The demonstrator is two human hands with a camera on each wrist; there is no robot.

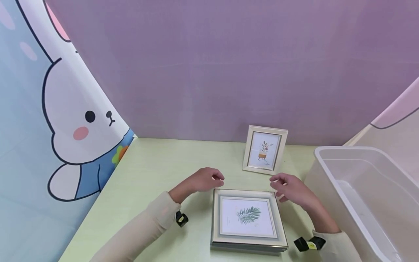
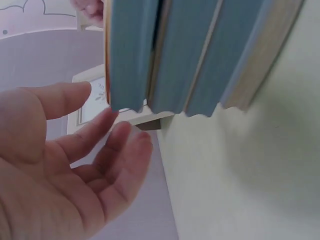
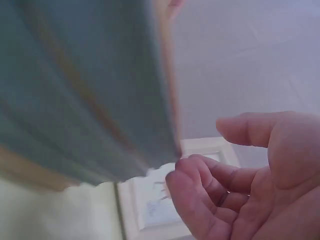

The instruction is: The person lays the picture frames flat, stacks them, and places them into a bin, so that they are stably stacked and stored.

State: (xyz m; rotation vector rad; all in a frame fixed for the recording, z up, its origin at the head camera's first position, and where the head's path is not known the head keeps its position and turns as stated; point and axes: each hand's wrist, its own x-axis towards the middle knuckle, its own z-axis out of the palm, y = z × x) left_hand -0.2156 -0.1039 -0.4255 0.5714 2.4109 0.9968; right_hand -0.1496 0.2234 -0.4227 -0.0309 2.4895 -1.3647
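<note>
A stack of several picture frames (image 1: 248, 217) lies on the table, the top one showing a green leaf print in a silvery border. My left hand (image 1: 207, 179) hovers at the far left corner of the stack, fingers loosely bent with nothing between them. At the far right corner is my right hand (image 1: 291, 188), also relaxed and holding nothing. In the left wrist view the fingertips (image 2: 142, 142) come right by the bluish side of the stack. Behind the stack stands a small cream picture frame (image 1: 264, 150) with a potted plant print, leaning slightly back.
A large white plastic bin (image 1: 334, 182) stands at the right of the table, close to my right forearm. The pale green table (image 1: 170, 156) meets a purple backdrop (image 1: 212, 72) at its far edge. A rabbit-print cloth (image 1: 68, 120) hangs on the left.
</note>
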